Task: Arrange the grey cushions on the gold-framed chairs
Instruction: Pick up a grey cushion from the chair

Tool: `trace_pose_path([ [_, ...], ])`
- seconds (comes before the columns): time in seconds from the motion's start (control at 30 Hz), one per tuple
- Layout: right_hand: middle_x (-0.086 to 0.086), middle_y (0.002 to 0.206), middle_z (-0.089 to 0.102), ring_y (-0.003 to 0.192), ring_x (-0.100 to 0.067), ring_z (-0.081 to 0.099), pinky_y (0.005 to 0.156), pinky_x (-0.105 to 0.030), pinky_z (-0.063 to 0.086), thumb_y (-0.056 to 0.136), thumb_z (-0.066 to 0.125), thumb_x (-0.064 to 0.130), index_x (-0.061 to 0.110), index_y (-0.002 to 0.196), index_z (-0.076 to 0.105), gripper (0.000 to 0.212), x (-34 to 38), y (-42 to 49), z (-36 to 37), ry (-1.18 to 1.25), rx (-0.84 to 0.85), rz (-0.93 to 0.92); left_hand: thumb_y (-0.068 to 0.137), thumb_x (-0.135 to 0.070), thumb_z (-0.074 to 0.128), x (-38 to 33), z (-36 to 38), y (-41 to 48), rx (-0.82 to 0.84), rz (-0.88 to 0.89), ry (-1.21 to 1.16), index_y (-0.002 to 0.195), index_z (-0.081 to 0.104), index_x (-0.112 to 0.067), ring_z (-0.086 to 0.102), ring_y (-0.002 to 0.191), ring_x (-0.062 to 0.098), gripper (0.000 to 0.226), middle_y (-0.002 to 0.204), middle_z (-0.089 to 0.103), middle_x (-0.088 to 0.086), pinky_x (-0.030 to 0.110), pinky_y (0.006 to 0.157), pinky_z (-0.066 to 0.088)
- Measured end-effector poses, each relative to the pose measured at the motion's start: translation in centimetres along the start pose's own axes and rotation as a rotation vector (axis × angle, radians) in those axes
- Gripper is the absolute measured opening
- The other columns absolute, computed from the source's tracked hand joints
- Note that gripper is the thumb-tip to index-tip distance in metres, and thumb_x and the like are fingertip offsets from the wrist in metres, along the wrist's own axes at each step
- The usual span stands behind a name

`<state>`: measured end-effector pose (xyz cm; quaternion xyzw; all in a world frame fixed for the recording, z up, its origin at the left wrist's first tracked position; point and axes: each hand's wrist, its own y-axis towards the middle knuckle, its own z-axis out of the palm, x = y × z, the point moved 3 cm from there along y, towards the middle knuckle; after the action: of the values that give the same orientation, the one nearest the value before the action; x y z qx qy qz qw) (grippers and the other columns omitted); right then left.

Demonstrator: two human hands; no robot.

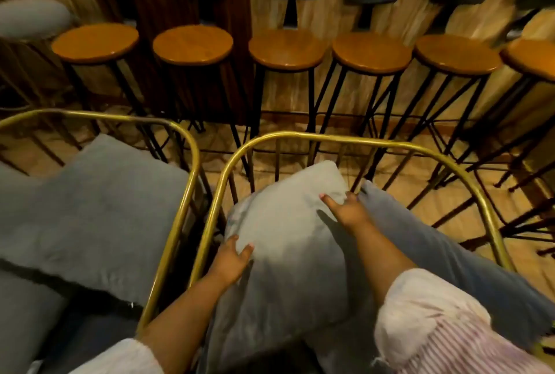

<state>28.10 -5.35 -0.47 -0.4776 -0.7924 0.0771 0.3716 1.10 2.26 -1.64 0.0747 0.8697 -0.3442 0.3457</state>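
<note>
A light grey cushion [288,235] stands tilted inside the right gold-framed chair [330,137], leaning toward its back rail. My left hand [232,259] grips the cushion's lower left edge. My right hand [350,208] holds its upper right edge, fingers over the fabric. A second, darker grey cushion [444,247] lies behind my right arm along the chair's right side. In the left gold-framed chair [186,193] another grey cushion [96,214] lies tilted against the back rail, with more grey cushion below it.
A row of several bar stools with round wooden seats [286,48] and thin black legs stands close behind both chairs against a wooden wall. A grey padded seat [33,18] shows at the far left. The two chair frames stand side by side with a narrow gap.
</note>
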Motion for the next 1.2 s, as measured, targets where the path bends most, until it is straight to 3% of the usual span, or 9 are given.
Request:
trace_pose_path([
  [0.13,-0.007,0.162,0.002,0.146,-0.041,0.01,0.113,-0.061,0.009,0.067,0.034,0.089,0.041,0.149,0.0,0.102,-2.0,-0.5,1.6,-0.269,-0.006,-0.013,0.097,-0.024,0.049,0.4,0.4,2.6,-0.019,-0.074,-0.06,0.142,0.035,-0.001,0.043,0.133,0.034,0.053,0.147,0.042,0.02,0.031,0.103,0.036],
  [0.33,-0.009,0.16,0.014,0.144,-0.04,0.016,0.115,-0.062,0.011,0.062,0.038,0.091,0.043,0.148,0.001,0.105,-6.1,1.0,1.5,-0.208,-0.076,0.035,0.095,-0.042,0.044,2.5,1.5,5.8,0.006,-0.182,-0.048,0.15,0.023,-0.017,0.036,0.137,0.04,0.064,0.153,0.031,0.021,0.045,0.112,0.032],
  [0.47,-0.01,0.16,0.014,0.145,-0.039,0.016,0.116,-0.059,0.012,0.061,0.043,0.09,0.043,0.148,0.005,0.107,-7.1,2.0,1.8,-0.138,-0.102,0.057,0.095,-0.045,0.042,3.0,2.2,7.4,-0.022,-0.283,-0.206,0.151,0.017,-0.019,0.029,0.141,0.04,0.067,0.157,0.024,0.019,0.045,0.113,0.027],
  [0.63,-0.008,0.161,0.015,0.145,-0.037,0.016,0.116,-0.058,0.014,0.062,0.045,0.089,0.041,0.149,0.008,0.106,-7.8,3.0,1.7,-0.088,-0.105,0.086,0.066,-0.078,0.051,4.8,3.6,9.2,-0.049,-0.395,-0.459,0.151,0.01,-0.034,0.026,0.141,0.043,0.104,0.159,0.022,0.012,0.059,0.113,0.026],
  [0.7,-0.009,0.16,0.018,0.144,-0.038,0.019,0.116,-0.058,0.017,0.063,0.045,0.089,0.04,0.149,0.01,0.105,-7.6,3.2,1.5,-0.066,-0.093,0.104,0.042,-0.088,0.048,5.6,4.0,10.0,-0.046,-0.399,-0.455,0.15,0.011,-0.039,0.027,0.141,0.043,0.124,0.159,0.022,0.01,0.06,0.113,0.025],
  [0.83,-0.005,0.155,0.031,0.138,-0.038,0.033,0.111,-0.058,0.029,0.046,0.049,0.095,0.043,0.146,0.019,0.116,-6.4,3.0,0.2,0.106,0.016,0.1,0.032,-0.09,0.056,3.5,3.2,8.2,-0.045,-0.34,-0.455,0.147,0.016,-0.042,0.036,0.137,0.041,0.131,0.155,0.031,0.011,0.057,0.111,0.031],
  [0.97,-0.006,0.152,0.037,0.134,-0.036,0.039,0.11,-0.053,0.034,0.063,0.065,0.074,0.032,0.147,0.025,0.102,-4.2,0.1,-2.4,0.272,0.056,0.041,0.021,-0.094,0.056,1.0,1.4,5.5,-0.069,-0.297,-0.388,0.144,0.015,-0.05,0.04,0.134,0.04,0.138,0.153,0.034,0.012,0.055,0.11,0.034],
  [1.1,-0.006,0.149,0.041,0.13,-0.035,0.043,0.108,-0.053,0.036,0.067,0.069,0.066,0.03,0.145,0.03,0.094,-3.6,-3.6,-4.9,0.361,-0.007,0.017,0.035,-0.088,0.058,-2.4,-0.3,1.1,-0.075,-0.24,-0.302,0.147,0.01,-0.046,0.038,0.135,0.042,0.129,0.155,0.029,0.013,0.054,0.111,0.033],
  [1.2,-0.007,0.146,0.046,0.129,-0.036,0.045,0.107,-0.05,0.037,0.068,0.069,0.064,0.029,0.143,0.036,0.089,-3.3,-6.1,-7.3,0.392,-0.079,-0.015,0.031,-0.088,0.061,-4.2,-1.4,-1.7,-0.084,-0.163,-0.323,0.147,0.01,-0.046,0.04,0.135,0.038,0.133,0.155,0.031,0.011,0.052,0.111,0.035],
])
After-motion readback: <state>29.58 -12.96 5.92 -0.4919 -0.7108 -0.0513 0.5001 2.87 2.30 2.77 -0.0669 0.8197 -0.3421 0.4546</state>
